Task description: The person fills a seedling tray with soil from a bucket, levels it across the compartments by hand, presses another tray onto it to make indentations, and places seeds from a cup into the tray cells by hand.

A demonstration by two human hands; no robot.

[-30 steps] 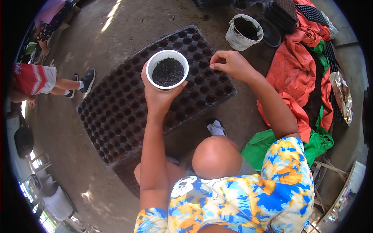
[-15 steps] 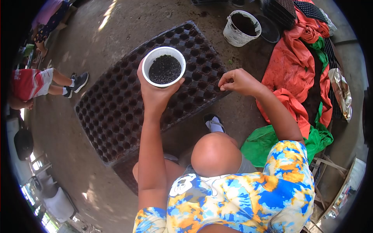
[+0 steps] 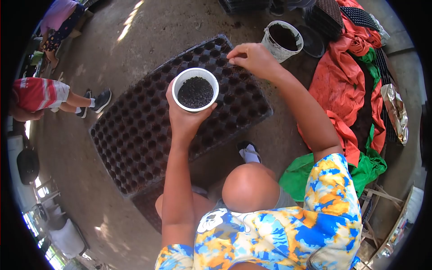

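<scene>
My left hand (image 3: 183, 122) is wrapped round a white plastic cup (image 3: 196, 72), held upright above the seedling tray. Small dark grains that look like seeds (image 3: 195, 93) lie in the cup. Beneath it, the black seedling tray (image 3: 130, 150) has rows of round cells with dark soil in them. Over the tray's far right corner is my right hand (image 3: 257, 59), its thumb and fingertips pinched together. Whatever the pinch holds is too small to make out.
A white bucket (image 3: 271, 44) of dark soil stands beyond my right hand. Red cloth (image 3: 335, 81) and green cloth (image 3: 299, 173) lie on the right. Stacked black trays (image 3: 323, 18) are at the far right. A person in red shorts (image 3: 42, 93) is at the left.
My right hand has moved from the tray's right edge away from me to its far right corner, fingers still pinched. My left hand keeps hold of the cup; the view has shifted slightly.
</scene>
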